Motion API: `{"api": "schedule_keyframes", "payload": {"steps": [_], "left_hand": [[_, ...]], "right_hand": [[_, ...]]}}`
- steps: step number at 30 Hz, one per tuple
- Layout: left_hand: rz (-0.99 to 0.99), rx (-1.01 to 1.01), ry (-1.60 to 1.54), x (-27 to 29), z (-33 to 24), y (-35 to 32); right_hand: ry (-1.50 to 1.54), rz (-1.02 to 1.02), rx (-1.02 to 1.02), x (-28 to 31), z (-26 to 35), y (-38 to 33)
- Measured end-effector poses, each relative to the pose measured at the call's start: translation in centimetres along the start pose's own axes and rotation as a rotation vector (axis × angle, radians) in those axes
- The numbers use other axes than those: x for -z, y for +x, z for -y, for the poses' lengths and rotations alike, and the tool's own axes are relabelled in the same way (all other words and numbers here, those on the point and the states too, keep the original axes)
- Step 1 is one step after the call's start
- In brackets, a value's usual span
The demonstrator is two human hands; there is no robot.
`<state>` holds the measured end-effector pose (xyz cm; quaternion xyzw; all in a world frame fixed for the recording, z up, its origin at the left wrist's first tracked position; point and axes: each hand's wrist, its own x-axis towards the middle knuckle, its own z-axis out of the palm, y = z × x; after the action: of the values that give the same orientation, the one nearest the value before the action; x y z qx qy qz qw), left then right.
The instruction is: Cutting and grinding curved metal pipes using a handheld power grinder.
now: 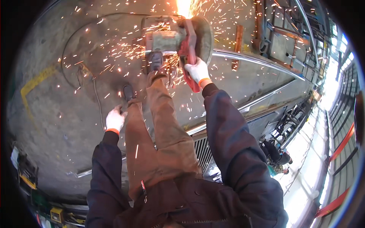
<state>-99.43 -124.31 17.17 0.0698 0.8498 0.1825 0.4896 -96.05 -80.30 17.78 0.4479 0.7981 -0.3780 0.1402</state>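
My right hand, in a white glove with an orange cuff, is wrapped round the red handle of a grey abrasive cut-off saw. The saw stands on the floor by my feet, its big round disc side toward the right. A bright burst of sparks sprays from its far side. To the right of the saw runs a shiny metal tube; where it meets the blade is hidden. My left hand, gloved alike, hangs beside my left leg with fingers loosely apart and nothing in them. One shoe is against the saw.
A second long shiny tube lies across the floor behind my feet. A dark cable loops on the left. Rusty steel pieces and frames are at the right. Another person is farther right.
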Motion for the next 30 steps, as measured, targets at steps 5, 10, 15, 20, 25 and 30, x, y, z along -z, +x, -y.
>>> {"api": "schedule_keyframes", "payload": {"steps": [5, 10, 15, 20, 25, 30], "left_hand": [[0.008, 0.017, 0.013, 0.5, -0.9, 0.5], [-0.009, -0.011, 0.020, 0.5, -0.3, 0.7], [0.032, 0.025, 0.055, 0.6, -0.2, 0.9], [0.043, 0.043, 0.079, 0.9, 0.1, 0.6], [0.073, 0.040, 0.067, 1.7, 0.2, 1.0], [0.076, 0.046, 0.074, 2.1, 0.5, 1.4]], "right_hand": [[0.054, 0.023, -0.035, -0.5, -1.7, 0.3], [0.021, -0.002, 0.032, -1.1, -2.3, 0.5], [0.022, -0.019, 0.023, -1.2, -2.0, 0.2], [0.053, -0.013, -0.010, -1.1, -1.5, -0.3], [0.109, -0.005, -0.023, -1.3, -1.5, -0.3], [0.105, -0.019, -0.027, -1.5, -1.1, -0.5]]}}
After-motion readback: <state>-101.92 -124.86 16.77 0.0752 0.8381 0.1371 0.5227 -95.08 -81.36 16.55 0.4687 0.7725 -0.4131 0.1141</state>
